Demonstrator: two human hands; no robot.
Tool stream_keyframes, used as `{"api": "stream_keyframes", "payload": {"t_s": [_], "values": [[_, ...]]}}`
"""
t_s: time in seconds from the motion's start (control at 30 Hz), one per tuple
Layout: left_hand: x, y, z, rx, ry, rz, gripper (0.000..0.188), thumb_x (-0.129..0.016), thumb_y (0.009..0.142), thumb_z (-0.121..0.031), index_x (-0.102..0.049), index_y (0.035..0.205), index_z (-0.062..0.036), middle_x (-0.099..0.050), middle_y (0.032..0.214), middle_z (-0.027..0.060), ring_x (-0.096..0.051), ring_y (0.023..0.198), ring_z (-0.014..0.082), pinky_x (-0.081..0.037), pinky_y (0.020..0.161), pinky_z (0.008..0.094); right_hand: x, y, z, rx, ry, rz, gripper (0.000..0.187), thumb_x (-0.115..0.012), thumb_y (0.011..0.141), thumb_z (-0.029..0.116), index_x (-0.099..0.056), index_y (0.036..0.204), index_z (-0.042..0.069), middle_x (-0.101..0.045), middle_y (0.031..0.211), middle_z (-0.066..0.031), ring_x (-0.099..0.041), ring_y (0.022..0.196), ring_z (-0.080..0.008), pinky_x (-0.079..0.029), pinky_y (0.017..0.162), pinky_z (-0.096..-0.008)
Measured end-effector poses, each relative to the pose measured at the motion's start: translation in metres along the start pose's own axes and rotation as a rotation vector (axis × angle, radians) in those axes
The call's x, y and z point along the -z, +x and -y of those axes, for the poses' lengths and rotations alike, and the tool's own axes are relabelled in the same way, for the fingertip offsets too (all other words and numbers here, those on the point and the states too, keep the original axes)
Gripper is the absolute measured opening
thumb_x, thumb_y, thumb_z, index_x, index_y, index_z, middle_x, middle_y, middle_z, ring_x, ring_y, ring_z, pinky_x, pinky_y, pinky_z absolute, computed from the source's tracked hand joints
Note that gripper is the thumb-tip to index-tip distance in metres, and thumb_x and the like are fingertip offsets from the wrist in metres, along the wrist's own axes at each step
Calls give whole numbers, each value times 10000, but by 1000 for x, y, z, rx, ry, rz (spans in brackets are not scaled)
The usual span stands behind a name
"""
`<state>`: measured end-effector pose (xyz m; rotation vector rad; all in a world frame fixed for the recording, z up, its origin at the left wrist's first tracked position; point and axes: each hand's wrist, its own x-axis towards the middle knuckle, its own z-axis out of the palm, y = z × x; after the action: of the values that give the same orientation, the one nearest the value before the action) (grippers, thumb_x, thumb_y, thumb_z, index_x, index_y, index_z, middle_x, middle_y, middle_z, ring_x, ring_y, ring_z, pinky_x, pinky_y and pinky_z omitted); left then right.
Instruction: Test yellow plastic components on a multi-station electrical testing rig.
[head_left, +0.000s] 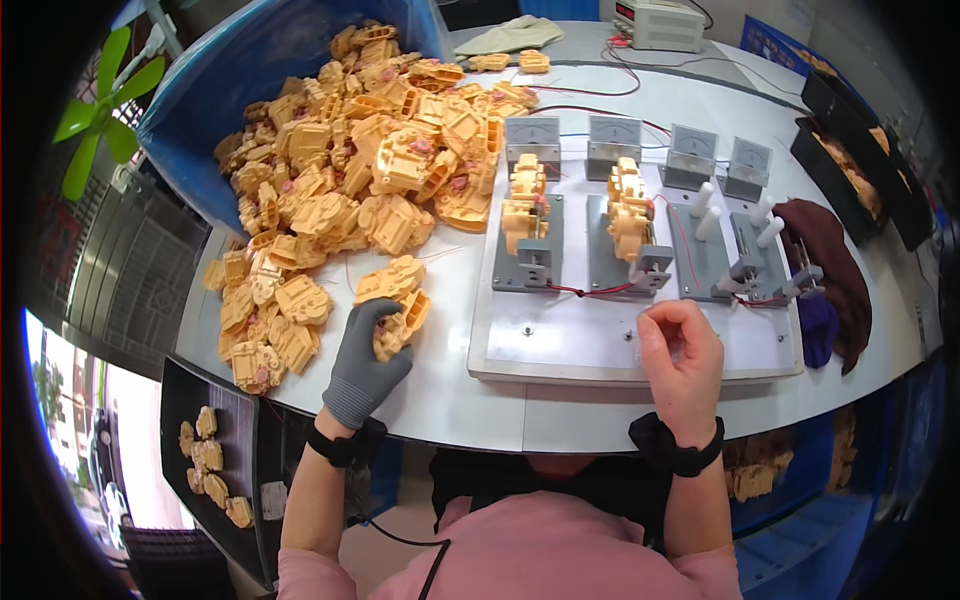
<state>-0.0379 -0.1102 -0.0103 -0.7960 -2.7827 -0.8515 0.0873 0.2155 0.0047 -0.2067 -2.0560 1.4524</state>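
My left hand (367,365), in a grey glove, is closed around a tan plastic gear housing (405,322) at the table's front left. Another tan housing (392,277) touches it just beyond my fingers. My bare right hand (684,360) is curled, thumb against forefinger, over the front edge of a white test board (580,350); I cannot make out anything in the pinch. On that board, one housing (526,205) sits on the leftmost grey fixture and another housing (629,212) on the second. The two right fixtures (700,250) show bare white pegs.
A heap of tan housings (400,160) spills from a blue-lined bin (190,130) at left. Several analog meters (615,140) stand behind the fixtures. Wires run to a power supply (658,25). A brown cloth (830,260) lies right, near black bins (835,180). A black tray (225,410) sits lower left.
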Motion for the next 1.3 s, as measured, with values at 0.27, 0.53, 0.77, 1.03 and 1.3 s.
{"api": "stream_keyframes", "payload": {"t_s": [0.27, 0.53, 0.77, 1.03, 1.3], "values": [[9, -8, -9, 412, -941, 0, 617, -673, 866, -107, -414, 1422, -44, -525, 1330, 119, -541, 1229, 219, -501, 1006, 383, 1, -3, -6, -24, -10, -12, 75, -667, 903, 54, -609, 912, 8, -610, 797, -31, -540, 681, -101, -455, 640, -250], [24, -19, -29, 596, -1571, 2, 652, -604, 922, -138, -316, 1495, -20, -508, 1388, 141, -554, 1244, 255, -502, 1034, 426, -2, -3, -7, -30, -60, -13, 66, -655, 902, 52, -606, 909, 7, -605, 790, -24, -531, 691, -103, -449, 654, -253], [38, -36, -54, 395, -1442, -131, 658, -667, 875, -19, -360, 1456, 6, -559, 1331, 132, -582, 1213, 223, -507, 1031, 377, -2, -3, -2, -63, -44, 7, 69, -642, 920, 64, -603, 903, 10, -599, 785, -18, -527, 704, -85, -439, 653, -242], [27, -32, -69, -86, -550, -271, 639, -742, 802, 91, -461, 1359, -47, -557, 1300, 109, -564, 1208, 194, -480, 1019, 329, 3, -1, -4, -60, 101, -16, 75, -615, 970, 82, -572, 968, 21, -559, 835, 19, -502, 729, -56, -416, 661, -215], [21, -27, -74, -152, -457, -288, 707, -744, 747, 137, -462, 1370, -41, -550, 1314, 103, -537, 1183, 215, -435, 1052, 349, 14, 1, -7, -118, 336, -63, 76, -600, 989, 92, -555, 1036, 51, -539, 886, 28, -504, 760, -46, -426, 692, -202]]}}
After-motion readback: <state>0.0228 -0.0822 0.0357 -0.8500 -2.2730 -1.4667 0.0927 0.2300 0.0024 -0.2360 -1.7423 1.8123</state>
